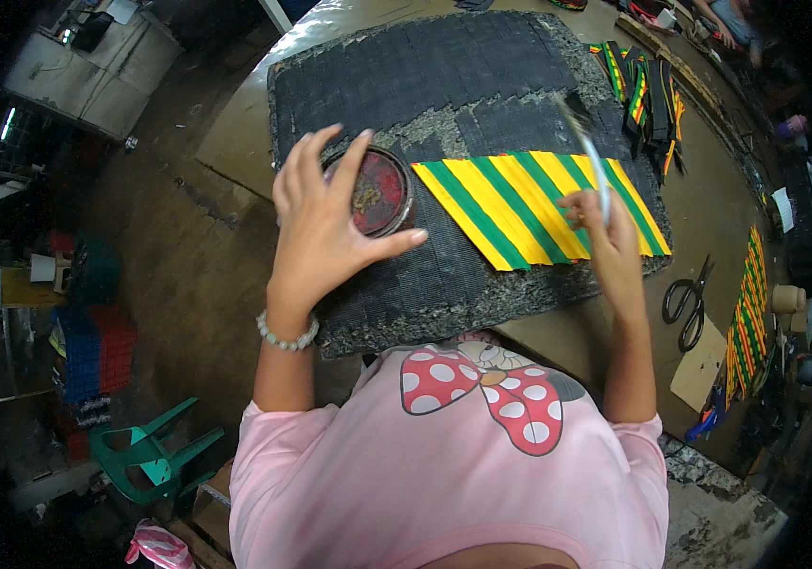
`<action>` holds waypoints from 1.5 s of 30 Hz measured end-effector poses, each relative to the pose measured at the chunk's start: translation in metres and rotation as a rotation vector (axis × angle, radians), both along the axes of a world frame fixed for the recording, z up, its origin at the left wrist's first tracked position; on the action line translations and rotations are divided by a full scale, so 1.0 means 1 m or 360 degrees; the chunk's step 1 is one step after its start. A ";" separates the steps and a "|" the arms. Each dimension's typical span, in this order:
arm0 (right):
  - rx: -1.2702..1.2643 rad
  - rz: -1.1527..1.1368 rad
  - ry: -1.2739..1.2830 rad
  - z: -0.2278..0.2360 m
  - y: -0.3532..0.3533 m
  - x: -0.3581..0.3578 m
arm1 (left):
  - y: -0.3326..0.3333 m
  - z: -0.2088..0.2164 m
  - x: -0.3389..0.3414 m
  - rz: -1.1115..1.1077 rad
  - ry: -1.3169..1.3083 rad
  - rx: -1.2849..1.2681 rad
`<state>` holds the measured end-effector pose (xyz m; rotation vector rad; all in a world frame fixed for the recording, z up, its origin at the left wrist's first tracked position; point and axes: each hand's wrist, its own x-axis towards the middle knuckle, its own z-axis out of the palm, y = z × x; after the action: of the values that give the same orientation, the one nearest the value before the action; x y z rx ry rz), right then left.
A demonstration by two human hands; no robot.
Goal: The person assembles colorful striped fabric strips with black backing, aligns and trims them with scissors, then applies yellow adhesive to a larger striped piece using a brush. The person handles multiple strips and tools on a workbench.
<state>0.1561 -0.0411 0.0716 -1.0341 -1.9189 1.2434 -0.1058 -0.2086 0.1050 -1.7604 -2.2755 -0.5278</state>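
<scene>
My left hand (316, 204) spreads its fingers over the left side of a round, shallow tin (379, 194) with red and dark residue inside. Its thumb reaches past the tin's lower rim; whether it grips the tin I cannot tell. In my right hand (612, 232) is a brush (599, 171) with a pale handle, its dark bristles blurred and pointing away from me. Beneath the brush, a row of slanted yellow and green strips (520, 209) lies side by side. The tin and strips rest on a worn black board (378, 332) with a speckled edge.
Right of the board lie black scissors (689, 302), a piece of tan card (700, 365) and a patterned strip bundle (749, 308). More coloured and black strips (648, 100) sit at the far right corner. A green plastic chair (155, 455) stands at the lower left.
</scene>
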 end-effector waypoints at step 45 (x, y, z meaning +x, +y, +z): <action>0.1120 0.1092 -0.0837 0.082 -0.043 -0.105 | -0.034 -0.070 -0.053 -0.0544 -0.1562 0.0825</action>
<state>0.0510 -0.0843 0.1537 -0.3311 -2.9643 0.4853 -0.1592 -0.2422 0.0346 -1.7958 -1.9374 -2.2092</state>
